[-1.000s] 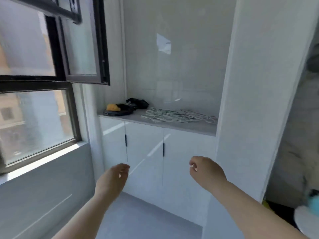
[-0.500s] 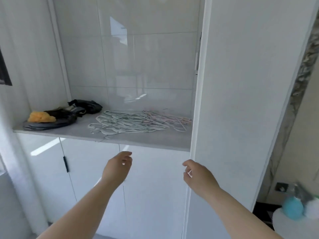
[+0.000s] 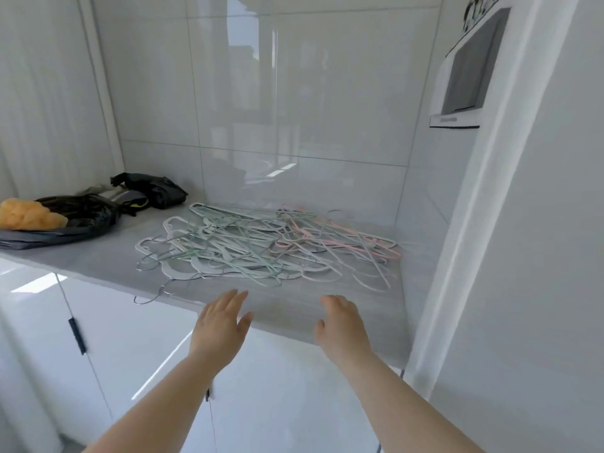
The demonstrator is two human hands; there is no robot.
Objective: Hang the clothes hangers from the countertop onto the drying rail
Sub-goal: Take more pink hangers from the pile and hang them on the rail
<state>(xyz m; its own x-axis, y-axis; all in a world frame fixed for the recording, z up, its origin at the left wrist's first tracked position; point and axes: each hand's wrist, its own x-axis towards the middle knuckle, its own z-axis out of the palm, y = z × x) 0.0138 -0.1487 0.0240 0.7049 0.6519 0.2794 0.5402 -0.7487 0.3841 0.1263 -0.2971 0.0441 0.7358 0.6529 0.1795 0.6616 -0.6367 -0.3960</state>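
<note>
Barely begun: the left end of the worktop [image 3: 98, 259] carries dark bags [image 3: 81, 214] with an orange lump [image 3: 26, 214] on top, and just right of them the hangers [image 3: 261, 246], green, grey and pink, lie in one tangled heap, none lifted. Left hand [image 3: 219, 325] hovers at the front edge, fingers straight and slightly spread, holding nothing; right hand [image 3: 341, 325] beside it, fingers loosely bent, also empty. Drying rail not in view, so by my reckoning every hanger is left to hang.
</note>
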